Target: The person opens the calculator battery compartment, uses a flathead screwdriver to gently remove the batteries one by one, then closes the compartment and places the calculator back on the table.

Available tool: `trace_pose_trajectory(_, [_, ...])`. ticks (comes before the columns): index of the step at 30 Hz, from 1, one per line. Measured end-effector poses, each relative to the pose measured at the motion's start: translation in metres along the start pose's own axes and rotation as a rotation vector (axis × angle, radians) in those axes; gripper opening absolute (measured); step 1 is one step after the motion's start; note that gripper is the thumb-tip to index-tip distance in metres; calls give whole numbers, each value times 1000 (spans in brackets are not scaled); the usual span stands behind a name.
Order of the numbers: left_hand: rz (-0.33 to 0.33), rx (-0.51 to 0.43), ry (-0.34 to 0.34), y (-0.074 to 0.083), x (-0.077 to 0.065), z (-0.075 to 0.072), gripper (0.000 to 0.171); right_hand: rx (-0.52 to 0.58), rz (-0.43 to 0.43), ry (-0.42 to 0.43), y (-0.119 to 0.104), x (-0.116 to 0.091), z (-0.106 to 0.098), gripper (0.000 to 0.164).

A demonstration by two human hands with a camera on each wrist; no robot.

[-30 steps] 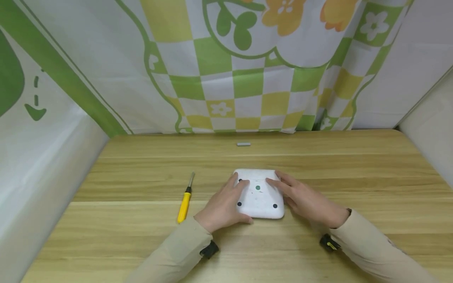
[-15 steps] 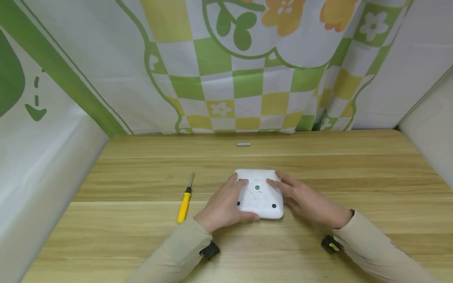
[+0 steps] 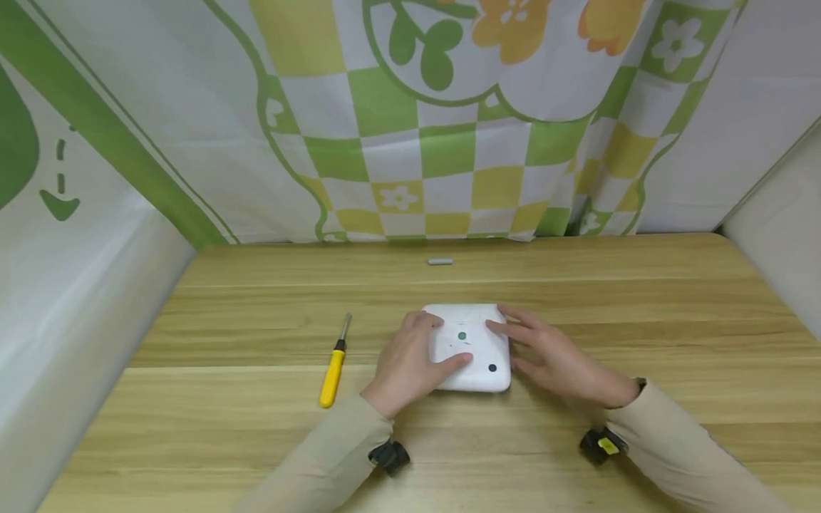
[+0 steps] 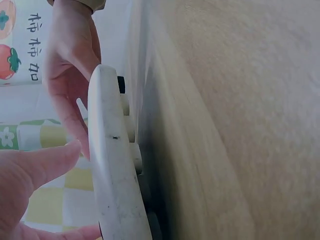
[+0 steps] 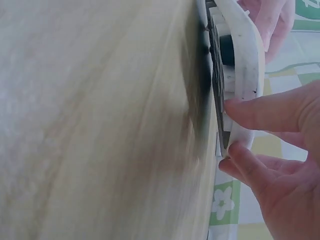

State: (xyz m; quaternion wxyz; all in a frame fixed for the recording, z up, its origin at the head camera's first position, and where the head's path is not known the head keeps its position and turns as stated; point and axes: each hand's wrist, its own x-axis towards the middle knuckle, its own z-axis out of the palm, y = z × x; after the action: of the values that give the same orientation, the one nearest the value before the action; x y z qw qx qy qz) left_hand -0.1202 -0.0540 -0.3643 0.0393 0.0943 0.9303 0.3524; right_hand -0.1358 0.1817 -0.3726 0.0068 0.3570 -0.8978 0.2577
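A white calculator [image 3: 477, 356] lies face down between both hands, its back showing a green dot and a round black foot. In the left wrist view its keys [image 4: 134, 157] point toward the wooden table. My left hand [image 3: 407, 360] holds it at the left side, fingers bent over the far left edge and the thumb laid on the back. My right hand [image 3: 554, 356] grips the right side, one finger on the back near the far corner. In the right wrist view the right thumb [image 5: 265, 111] presses the side edge, beside the keys. The left hand covers the other feet.
A yellow-handled screwdriver [image 3: 332, 374] lies left of the left hand, its tip pointing away. Near the table's far edge is a small grey cylinder [image 3: 440, 262]. A patterned curtain [image 3: 449, 149] hangs behind the table.
My left thumb has moved from the calculator's near edge up onto its back, and the left fingers have drawn toward the far left corner. The right hand keeps its place.
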Motion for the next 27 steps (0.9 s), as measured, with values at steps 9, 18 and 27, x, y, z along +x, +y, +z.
trace_pose_trajectory(9, [-52,-17,29,3,2,1,65,97,23,43,-1,1,-2,54])
trace_pose_trajectory(18, [-90,-51,40,5,3,2,70,280,28,82,-5,2,-5,54])
trace_pose_trajectory(27, [-96,-117,48,6,4,3,73,353,36,145,-9,0,-6,48])
